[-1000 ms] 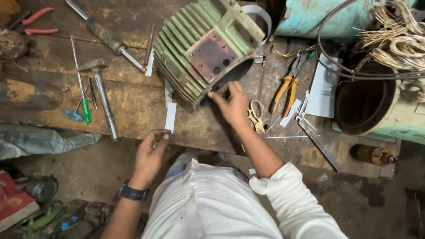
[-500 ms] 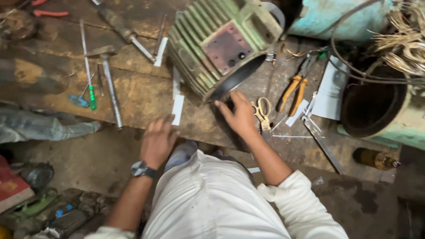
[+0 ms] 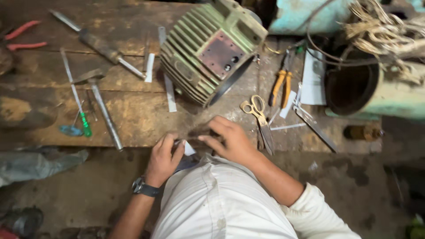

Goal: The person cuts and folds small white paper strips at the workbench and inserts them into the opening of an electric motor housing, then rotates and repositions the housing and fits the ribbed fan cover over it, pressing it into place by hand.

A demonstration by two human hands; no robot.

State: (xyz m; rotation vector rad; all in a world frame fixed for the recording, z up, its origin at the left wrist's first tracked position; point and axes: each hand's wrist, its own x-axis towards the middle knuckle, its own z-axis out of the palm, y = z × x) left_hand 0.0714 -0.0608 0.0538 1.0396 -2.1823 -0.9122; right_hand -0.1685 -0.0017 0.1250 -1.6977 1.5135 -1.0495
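Leftmost on the wooden bench lie red pliers, a green screwdriver, a hammer and a long chisel, none of them touched. Nearer the middle, the left hand, a watch on its wrist, pinches a small white strip at the bench's near edge, fingers closed on it. Just beside it the right hand rests on the bench edge with fingers curled; whether it grips the strip too, I cannot tell. The two hands sit close together, nearly touching. Behind them stands the green finned motor, tilted, its open end facing the person. Further right lie yellow scissors, orange pliers and a dark drum.

To handle the strip well, I judge it should be held flat by its edges, with both hands steadying it against the bench so that it does not crease.

Compared with half a second ago, the right hand has dropped away from the motor's rim to the bench edge, and the left hand has moved right to meet it.
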